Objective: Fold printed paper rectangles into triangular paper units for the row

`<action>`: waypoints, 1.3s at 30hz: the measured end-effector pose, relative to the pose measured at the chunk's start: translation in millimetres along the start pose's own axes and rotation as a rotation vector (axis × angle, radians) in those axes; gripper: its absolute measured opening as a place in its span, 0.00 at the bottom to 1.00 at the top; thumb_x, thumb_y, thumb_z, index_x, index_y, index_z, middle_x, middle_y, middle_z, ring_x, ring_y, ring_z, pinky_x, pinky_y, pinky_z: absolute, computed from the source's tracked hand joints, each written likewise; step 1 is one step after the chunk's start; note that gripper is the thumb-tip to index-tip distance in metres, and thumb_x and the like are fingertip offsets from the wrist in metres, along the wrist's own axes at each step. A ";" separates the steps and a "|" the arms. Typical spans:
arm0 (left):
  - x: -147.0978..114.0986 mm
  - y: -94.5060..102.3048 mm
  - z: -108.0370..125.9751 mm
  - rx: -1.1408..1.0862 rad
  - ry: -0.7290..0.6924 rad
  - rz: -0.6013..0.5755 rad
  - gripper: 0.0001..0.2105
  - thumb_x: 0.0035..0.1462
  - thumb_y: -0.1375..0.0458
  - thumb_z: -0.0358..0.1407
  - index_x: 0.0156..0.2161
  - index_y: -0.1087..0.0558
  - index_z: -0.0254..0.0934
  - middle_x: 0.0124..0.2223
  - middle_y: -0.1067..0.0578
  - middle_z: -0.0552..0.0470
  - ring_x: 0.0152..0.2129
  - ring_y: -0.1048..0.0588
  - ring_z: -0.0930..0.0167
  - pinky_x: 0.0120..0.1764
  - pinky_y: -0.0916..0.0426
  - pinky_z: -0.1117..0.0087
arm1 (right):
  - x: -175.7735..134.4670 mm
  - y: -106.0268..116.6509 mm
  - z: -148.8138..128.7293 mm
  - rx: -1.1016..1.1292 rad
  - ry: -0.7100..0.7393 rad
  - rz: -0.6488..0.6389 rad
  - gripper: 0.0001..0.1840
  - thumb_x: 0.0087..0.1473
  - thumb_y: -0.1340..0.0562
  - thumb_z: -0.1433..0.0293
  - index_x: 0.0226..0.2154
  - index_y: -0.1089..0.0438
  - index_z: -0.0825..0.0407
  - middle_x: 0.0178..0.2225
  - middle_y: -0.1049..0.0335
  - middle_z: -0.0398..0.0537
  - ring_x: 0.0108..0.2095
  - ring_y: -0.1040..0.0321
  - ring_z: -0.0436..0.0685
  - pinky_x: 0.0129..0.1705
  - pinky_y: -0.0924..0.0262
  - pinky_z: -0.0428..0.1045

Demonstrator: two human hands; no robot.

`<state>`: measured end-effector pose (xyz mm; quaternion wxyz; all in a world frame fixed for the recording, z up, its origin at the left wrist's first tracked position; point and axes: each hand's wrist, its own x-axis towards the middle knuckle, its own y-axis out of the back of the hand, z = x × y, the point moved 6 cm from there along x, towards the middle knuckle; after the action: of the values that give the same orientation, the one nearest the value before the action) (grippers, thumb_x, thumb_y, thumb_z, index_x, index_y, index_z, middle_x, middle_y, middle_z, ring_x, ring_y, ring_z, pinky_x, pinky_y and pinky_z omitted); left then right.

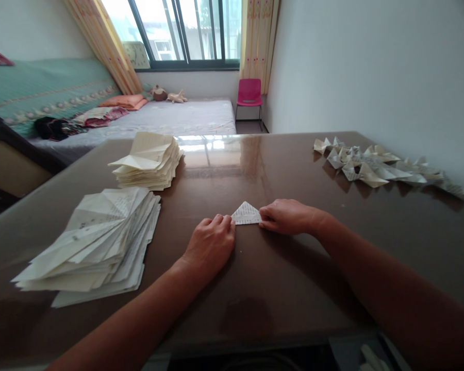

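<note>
A small piece of printed paper [246, 214], folded to a triangle with its point away from me, is at the middle of the brown table. My left hand [212, 238] has its fingers closed at the paper's left corner. At the right corner, my right hand [288, 216] pinches the paper between thumb and curled fingers. Parts of both lower corners are hidden under the fingers.
Two stacks of creased printed sheets, one nearer [100, 237] and one farther [149, 159], stand on the left of the glossy table [216, 175]. Several folded paper boats [365, 162] line the right side by the wall. Beyond are a bed [193, 116] and a pink chair [249, 93].
</note>
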<state>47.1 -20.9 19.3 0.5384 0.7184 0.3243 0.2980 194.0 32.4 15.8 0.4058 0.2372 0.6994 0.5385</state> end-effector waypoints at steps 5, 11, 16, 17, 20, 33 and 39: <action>-0.6 -0.7 -0.5 0.027 0.035 0.005 0.12 0.61 0.52 0.26 0.42 0.27 0.32 0.37 0.28 0.44 0.36 0.30 0.64 0.35 0.39 0.64 | 0.4 -0.9 0.8 -0.023 0.000 -0.025 0.18 0.58 0.49 0.57 0.34 0.28 0.48 0.35 0.25 0.50 0.33 0.29 0.57 0.27 0.51 0.46; -1.0 -1.7 1.8 0.035 0.027 0.018 0.16 0.62 0.51 0.31 0.54 0.33 0.39 0.38 0.29 0.46 0.36 0.30 0.65 0.35 0.40 0.66 | 3.7 -0.1 -1.7 -0.053 -0.057 -0.009 0.32 0.59 0.58 0.48 0.34 0.26 0.48 0.35 0.24 0.54 0.35 0.28 0.61 0.29 0.46 0.48; -0.6 -3.0 4.8 0.019 0.016 0.022 0.19 0.64 0.53 0.34 0.59 0.40 0.50 0.41 0.30 0.47 0.38 0.31 0.64 0.36 0.40 0.64 | 4.3 1.8 -8.1 -0.086 -0.153 0.031 0.38 0.57 0.59 0.43 0.34 0.25 0.50 0.35 0.24 0.59 0.36 0.28 0.63 0.31 0.42 0.50; -0.3 -3.2 4.8 0.021 0.018 0.019 0.19 0.64 0.54 0.34 0.59 0.40 0.49 0.41 0.30 0.47 0.38 0.31 0.64 0.36 0.40 0.64 | 4.3 1.8 -8.8 -0.087 -0.157 0.033 0.37 0.57 0.59 0.43 0.34 0.25 0.50 0.35 0.24 0.59 0.36 0.28 0.63 0.32 0.41 0.50; 0.6 -2.8 4.5 0.028 0.021 0.010 0.19 0.64 0.54 0.33 0.59 0.39 0.47 0.41 0.30 0.46 0.38 0.31 0.63 0.36 0.40 0.64 | 4.5 1.0 -7.9 -0.075 -0.145 0.026 0.33 0.57 0.56 0.45 0.34 0.25 0.49 0.35 0.24 0.57 0.35 0.28 0.62 0.31 0.42 0.49; 1.2 -4.8 2.2 0.056 0.035 0.029 0.15 0.63 0.52 0.30 0.52 0.32 0.36 0.39 0.29 0.45 0.38 0.31 0.63 0.33 0.40 0.65 | 6.2 -3.3 1.8 -0.046 -0.089 0.014 0.28 0.58 0.53 0.48 0.34 0.26 0.48 0.34 0.24 0.53 0.34 0.28 0.60 0.28 0.49 0.47; 1.4 -7.3 1.5 0.069 0.033 0.034 0.14 0.61 0.50 0.28 0.51 0.31 0.31 0.39 0.29 0.45 0.38 0.30 0.64 0.32 0.38 0.65 | 5.4 -2.7 3.0 -0.031 -0.064 -0.022 0.26 0.58 0.52 0.50 0.34 0.26 0.47 0.35 0.24 0.52 0.35 0.29 0.59 0.27 0.50 0.47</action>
<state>48.1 -19.1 11.9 0.5030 0.7369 0.3308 0.3075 193.8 37.4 11.3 0.4375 0.2402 0.6802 0.5368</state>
